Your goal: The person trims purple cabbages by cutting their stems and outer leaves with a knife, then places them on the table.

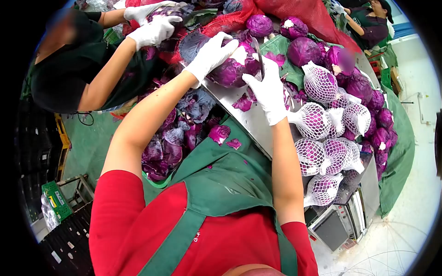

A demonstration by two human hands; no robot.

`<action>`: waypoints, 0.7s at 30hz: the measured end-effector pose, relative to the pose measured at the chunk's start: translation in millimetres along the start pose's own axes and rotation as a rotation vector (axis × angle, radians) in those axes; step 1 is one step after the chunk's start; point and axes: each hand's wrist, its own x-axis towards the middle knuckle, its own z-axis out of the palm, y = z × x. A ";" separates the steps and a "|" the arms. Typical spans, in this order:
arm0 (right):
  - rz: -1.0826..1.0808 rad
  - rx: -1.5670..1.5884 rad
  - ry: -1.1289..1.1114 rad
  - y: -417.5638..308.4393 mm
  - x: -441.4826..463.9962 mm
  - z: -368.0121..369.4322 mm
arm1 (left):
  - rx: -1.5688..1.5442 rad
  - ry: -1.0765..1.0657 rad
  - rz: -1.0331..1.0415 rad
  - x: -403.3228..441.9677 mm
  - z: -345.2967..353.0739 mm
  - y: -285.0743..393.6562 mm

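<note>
My gloved left hand [211, 57] is wrapped over the top left of a red cabbage [226, 75] and steadies it at the steel table's edge. A pale cut stem shows on the cabbage. In my gloved right hand [268, 89] is a knife [258, 56], its narrow dark blade pointing up along the cabbage's right side. Whether the blade touches the cabbage I cannot tell. Torn purple leaves [243, 102] lie on the steel just below it. Close to my right wrist sits a red cabbage in a white net sleeve [314, 120].
Several netted cabbages [321, 83] and bare cabbages [304, 51] crowd the table's right side. Below left stands a container of trimmed leaves [168, 147]. A red mesh sack [294, 11] lies behind. At left, a co-worker's gloved hands [154, 30] hold another cabbage. Another person [368, 23] is at upper right.
</note>
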 end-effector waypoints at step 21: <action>0.047 0.121 -0.110 73.8 -45.0 -12.1 | -0.457 0.021 -0.336 9.1 -1.5 -32.9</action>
